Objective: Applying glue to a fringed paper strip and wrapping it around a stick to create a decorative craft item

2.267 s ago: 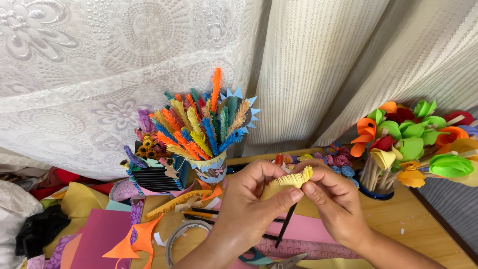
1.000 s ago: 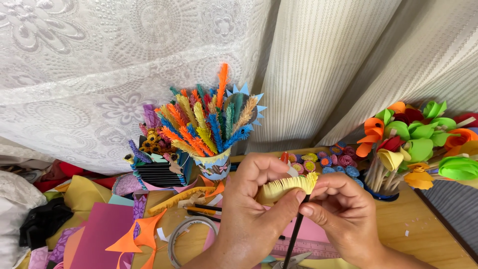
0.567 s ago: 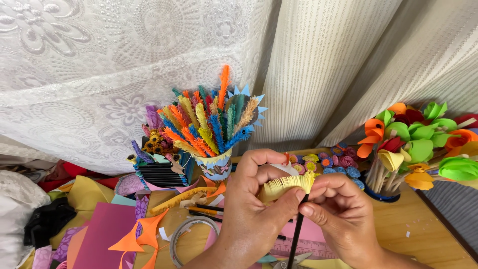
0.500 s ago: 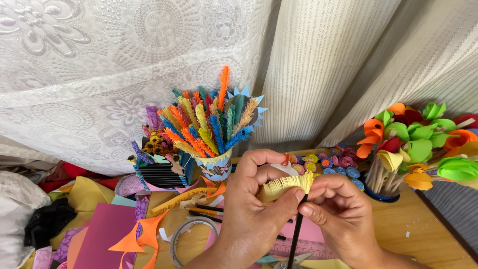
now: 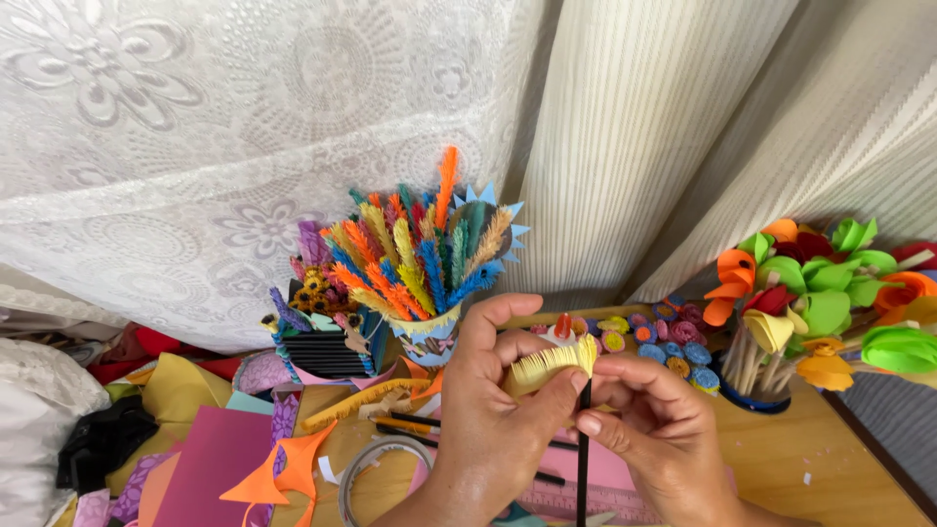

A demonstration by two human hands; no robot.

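A fringed yellow paper strip, cut into fine comb-like teeth, sits rolled at the top of a thin black stick, near centre above the wooden table. The left hand pinches the fringe between thumb and fingers; the right hand pinches the stick just below it. The stick's lower end runs out of view, and the strip's inner coil is hidden by fingers.

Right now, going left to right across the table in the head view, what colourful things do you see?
Pink paper sheet → orange paper cutout → cup of fringed paper sticks → left hand → yellow fringed paper → right hand → pot of paper flowers.
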